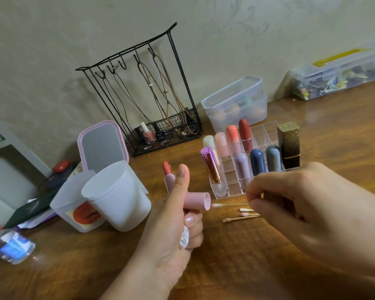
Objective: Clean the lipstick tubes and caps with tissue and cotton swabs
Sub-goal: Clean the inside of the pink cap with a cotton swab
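Left hand (173, 215) grips a pink cap (197, 202) sideways, tissue (185, 238) tucked beneath; right hand (294, 204) fingers pinch a cotton swab (227, 205) aimed at the cap's opening.

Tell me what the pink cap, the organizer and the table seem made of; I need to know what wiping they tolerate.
The pink cap in the left hand looks like matte plastic: even colour, thin rim, no shine. The organizer seems clear hard plastic, probably acrylic: see-through walls with bright edges. The table looks like glossy varnished wood or wood-look laminate: grain shows under reflections.
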Demonstrator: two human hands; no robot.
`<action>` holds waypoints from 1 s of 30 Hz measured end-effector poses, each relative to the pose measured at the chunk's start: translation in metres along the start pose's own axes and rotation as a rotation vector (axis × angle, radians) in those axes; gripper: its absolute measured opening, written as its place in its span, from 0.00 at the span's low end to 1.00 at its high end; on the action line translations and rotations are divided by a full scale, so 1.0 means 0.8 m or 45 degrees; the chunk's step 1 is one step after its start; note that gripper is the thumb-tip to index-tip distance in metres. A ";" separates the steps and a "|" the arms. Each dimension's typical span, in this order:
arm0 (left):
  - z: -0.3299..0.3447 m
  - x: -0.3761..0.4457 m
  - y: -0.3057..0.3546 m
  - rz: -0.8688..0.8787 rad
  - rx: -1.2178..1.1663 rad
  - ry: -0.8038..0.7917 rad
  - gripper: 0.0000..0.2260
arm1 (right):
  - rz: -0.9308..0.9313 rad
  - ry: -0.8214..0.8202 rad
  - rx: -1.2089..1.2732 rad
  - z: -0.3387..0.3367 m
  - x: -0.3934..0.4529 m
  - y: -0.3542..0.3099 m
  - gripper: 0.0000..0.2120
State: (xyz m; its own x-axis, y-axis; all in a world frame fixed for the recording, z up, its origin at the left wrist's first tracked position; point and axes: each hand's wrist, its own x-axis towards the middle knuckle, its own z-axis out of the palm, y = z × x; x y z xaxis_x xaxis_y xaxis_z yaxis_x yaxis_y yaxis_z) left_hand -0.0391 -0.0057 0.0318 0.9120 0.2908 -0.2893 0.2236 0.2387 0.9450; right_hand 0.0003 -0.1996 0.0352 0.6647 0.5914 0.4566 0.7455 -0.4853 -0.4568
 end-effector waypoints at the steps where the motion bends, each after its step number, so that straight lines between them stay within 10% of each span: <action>1: 0.000 0.000 0.000 -0.002 0.005 -0.001 0.26 | -0.004 0.004 0.027 0.000 0.000 -0.001 0.05; 18: 0.001 -0.001 -0.004 -0.022 0.112 -0.046 0.25 | -0.023 0.097 -0.010 0.006 -0.002 -0.004 0.03; 30: 0.000 0.006 0.003 -0.149 -0.581 -0.128 0.19 | -0.050 0.290 0.063 -0.001 -0.003 -0.010 0.03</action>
State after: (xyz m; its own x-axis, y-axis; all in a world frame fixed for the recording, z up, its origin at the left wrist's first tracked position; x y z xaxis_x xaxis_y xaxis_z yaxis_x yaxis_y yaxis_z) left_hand -0.0339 -0.0039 0.0324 0.9235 0.1521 -0.3521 0.1734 0.6534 0.7369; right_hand -0.0071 -0.1976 0.0387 0.6333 0.4461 0.6324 0.7714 -0.4294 -0.4696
